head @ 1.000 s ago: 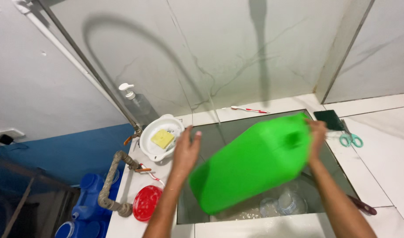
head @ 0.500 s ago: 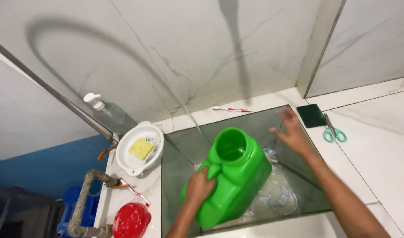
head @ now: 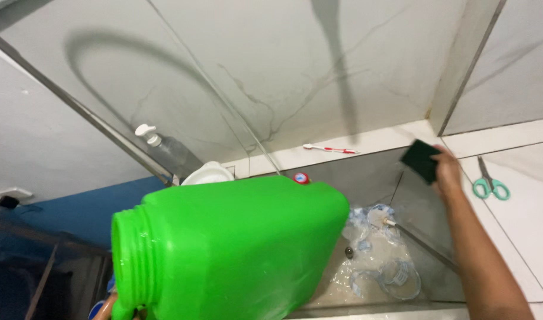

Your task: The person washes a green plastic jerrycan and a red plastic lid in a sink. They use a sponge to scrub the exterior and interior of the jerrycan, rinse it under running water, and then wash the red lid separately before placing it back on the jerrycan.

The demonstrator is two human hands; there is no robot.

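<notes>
The green jug now fills the lower left and centre of the frame, lying on its side with its wide threaded mouth turned toward the lower left edge; half a second ago it stood mouth-up over the sink, and a second ago it was tilted between both hands. The right hand, at the right of the frame, has let go of the jug and has its fingers closed around a dark green sponge over the far right rim of the sink. The left hand shows only as a sliver at the bottom left edge under the jug's mouth; it seems to carry the jug alone, but its grip is hidden. Clear plastic pieces lie in the wet sink bottom. On the desk: scissors at right, a toothbrush at centre top, a pump bottle at left.
</notes>
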